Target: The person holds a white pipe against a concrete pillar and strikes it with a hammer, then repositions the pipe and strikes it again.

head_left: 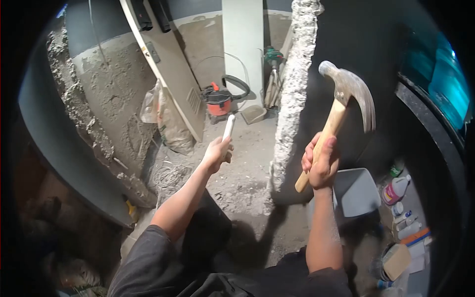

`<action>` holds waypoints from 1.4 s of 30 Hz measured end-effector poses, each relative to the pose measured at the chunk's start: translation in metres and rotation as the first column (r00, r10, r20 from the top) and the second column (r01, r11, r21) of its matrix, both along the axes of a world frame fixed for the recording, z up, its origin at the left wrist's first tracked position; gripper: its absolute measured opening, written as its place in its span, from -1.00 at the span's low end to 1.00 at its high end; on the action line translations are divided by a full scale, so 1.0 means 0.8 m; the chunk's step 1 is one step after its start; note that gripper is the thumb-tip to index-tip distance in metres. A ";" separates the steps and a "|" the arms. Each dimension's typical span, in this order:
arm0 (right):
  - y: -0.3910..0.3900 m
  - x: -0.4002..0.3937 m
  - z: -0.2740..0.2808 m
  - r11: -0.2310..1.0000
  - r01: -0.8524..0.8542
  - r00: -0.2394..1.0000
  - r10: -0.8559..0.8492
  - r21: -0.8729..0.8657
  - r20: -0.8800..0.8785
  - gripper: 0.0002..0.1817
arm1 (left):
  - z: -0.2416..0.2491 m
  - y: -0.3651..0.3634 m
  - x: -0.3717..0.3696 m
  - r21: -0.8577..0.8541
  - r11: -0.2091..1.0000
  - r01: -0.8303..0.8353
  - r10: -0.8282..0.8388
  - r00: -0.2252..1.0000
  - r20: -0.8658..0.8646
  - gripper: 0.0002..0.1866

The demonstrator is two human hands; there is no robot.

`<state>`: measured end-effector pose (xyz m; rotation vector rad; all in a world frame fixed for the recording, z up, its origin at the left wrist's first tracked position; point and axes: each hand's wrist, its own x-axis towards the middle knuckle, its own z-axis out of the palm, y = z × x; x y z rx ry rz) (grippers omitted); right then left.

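My right hand (321,163) is wrapped round the wooden handle of a claw hammer (336,109). The hammer is raised, with its steel head up and the claw curving to the right. In my left hand (218,152), held out in front, is a short pale chisel-like rod (228,127) pointing up. Its lower part is hidden by my fingers. Between and beyond my hands, to the right, rises the rough broken edge of a wall (297,79). Neither the hammer nor the rod touches this wall.
Rubble (247,198) covers the floor by the wall's foot. Farther back are a red and black vacuum cleaner (218,105), a dustpan (254,114), a leaning door (170,89) and a sack (174,131). At right stand a plastic bin (363,195) and several bottles (396,190).
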<state>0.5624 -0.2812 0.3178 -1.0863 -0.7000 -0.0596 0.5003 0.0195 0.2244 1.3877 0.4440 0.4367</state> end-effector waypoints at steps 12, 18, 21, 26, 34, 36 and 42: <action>0.087 -0.012 -0.097 0.836 0.236 0.961 -0.125 -0.496 0.246 -0.45 | 0.098 -0.048 -0.016 0.036 0.969 0.244 -0.245 0.969 0.042 -0.74; 0.081 -0.007 -0.094 0.953 0.163 0.977 -0.119 -0.255 0.179 -0.42 | 0.090 -0.033 -0.017 0.098 0.983 0.153 -0.155 0.988 0.014 -0.66; 0.080 0.007 -0.110 0.988 0.151 0.980 -0.152 0.016 0.126 -0.51 | 0.093 -0.051 -0.005 0.343 0.915 0.215 -0.236 0.972 0.020 -0.61; 0.039 0.056 -0.112 0.941 0.311 0.851 -0.340 0.137 0.401 -0.68 | 0.097 -0.091 0.029 0.810 0.563 0.162 -0.414 0.904 0.107 -0.55; -0.015 0.040 -0.111 0.912 0.408 0.789 -0.329 -0.043 0.519 -0.69 | 0.086 -0.130 0.075 0.897 0.442 -0.004 -0.374 0.908 0.188 -0.57; -0.026 0.046 -0.134 0.916 0.373 0.878 -0.298 -0.146 0.374 -0.70 | 0.085 -0.135 0.082 0.872 0.490 -0.003 -0.365 0.907 0.208 -0.60; -0.051 0.026 -0.117 0.781 0.607 0.681 -0.418 -0.145 0.601 -0.74 | 0.089 -0.145 0.090 0.862 0.494 -0.111 -0.281 0.918 0.279 -0.65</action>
